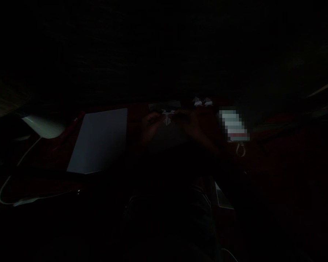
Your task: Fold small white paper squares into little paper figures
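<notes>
It is very dark here. The left hand (151,127) and the right hand (193,126) come together in the middle. Between them is a little folded paper (167,119), white and pointy. The left hand is on its nine o'clock side, with fingertips pinched on that edge. The right hand is on its three o'clock side, and its fingertips pinch the other edge. Just how each finger sits is too dark to tell.

Under the hands lies a flat grey thing (165,140) on the dark red table (134,122). At two o'clock from the folded paper, two small white shapes (197,102) sit side by side, pointy too. Farther out at three o'clock is a bright blurry block (233,125), with a pale loop (241,150) at its near end. At nine o'clock lies a big white sheet (101,140). Past it, also at nine o'clock, is a white cone (45,127). A pale cord (2,193) bends around at eight o'clock.
</notes>
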The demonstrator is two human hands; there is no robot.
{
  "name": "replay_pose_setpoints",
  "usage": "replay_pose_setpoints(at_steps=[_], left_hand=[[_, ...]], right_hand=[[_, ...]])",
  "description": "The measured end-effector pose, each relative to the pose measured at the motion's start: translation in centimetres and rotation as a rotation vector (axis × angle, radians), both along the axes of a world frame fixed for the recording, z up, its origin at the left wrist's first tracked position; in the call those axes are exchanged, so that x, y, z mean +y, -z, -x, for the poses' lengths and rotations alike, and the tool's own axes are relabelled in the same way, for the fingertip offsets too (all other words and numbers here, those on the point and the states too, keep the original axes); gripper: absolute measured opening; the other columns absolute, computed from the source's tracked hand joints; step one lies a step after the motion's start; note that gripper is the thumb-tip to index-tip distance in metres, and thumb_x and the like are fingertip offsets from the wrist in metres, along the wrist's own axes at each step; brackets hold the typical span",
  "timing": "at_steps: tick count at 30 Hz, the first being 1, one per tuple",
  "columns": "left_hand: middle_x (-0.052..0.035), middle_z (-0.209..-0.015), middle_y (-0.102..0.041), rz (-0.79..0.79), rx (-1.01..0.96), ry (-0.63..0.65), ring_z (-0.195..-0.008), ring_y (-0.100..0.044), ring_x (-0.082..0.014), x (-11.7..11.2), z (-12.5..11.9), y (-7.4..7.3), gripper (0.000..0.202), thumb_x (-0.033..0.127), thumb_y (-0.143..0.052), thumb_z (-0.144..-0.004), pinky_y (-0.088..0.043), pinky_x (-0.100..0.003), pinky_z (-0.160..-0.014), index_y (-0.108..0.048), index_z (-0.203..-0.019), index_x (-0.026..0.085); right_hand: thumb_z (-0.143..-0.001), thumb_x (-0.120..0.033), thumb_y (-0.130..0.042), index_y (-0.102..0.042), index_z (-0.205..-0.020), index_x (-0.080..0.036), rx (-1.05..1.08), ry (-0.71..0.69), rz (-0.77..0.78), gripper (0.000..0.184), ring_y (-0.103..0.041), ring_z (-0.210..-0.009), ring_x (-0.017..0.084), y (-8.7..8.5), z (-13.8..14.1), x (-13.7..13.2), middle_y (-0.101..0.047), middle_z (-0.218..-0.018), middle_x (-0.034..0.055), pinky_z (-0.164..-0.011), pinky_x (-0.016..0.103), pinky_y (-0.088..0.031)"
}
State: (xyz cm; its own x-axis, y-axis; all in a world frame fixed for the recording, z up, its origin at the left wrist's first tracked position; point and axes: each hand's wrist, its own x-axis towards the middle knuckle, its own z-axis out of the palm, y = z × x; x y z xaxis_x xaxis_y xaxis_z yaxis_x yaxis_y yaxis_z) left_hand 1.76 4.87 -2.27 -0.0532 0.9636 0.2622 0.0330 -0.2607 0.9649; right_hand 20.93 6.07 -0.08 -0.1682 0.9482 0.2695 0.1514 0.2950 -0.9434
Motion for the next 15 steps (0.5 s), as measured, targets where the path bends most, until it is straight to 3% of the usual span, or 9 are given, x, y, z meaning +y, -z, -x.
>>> replay_pose_setpoints(at_steps=[10,15], left_hand=[[0.0002,-0.075,-0.063,-0.033,-0.078,0.072,-0.075,-0.061,-0.0169,0.15,-0.04,0.29,0.047,0.056,-0.092,-0.077,-0.050,-0.028,-0.068,-0.061,-0.068,0.022],[-0.0010,-0.079,-0.065,0.019,-0.058,0.051,-0.079,-0.063,-0.0190,0.29,-0.17,0.38,0.044,0.055,-0.091,-0.080,-0.050,-0.031,-0.071,-0.062,-0.072,0.022]], right_hand=[[-0.073,-0.076,-0.089,-0.066,-0.066,-0.022,0.035,-0.048,0.054,0.059,-0.060,-0.063,0.015,-0.62,0.01,-0.52,-0.066,-0.064,-0.0001,-0.059,0.027,-0.047],[-0.081,-0.074,-0.086,-0.068,-0.068,-0.021,0.018,-0.075,0.114,0.057,-0.061,-0.062,0.014,-0.85,-0.06,-0.47,-0.068,-0.065,0.0018,-0.058,0.027,-0.049]])
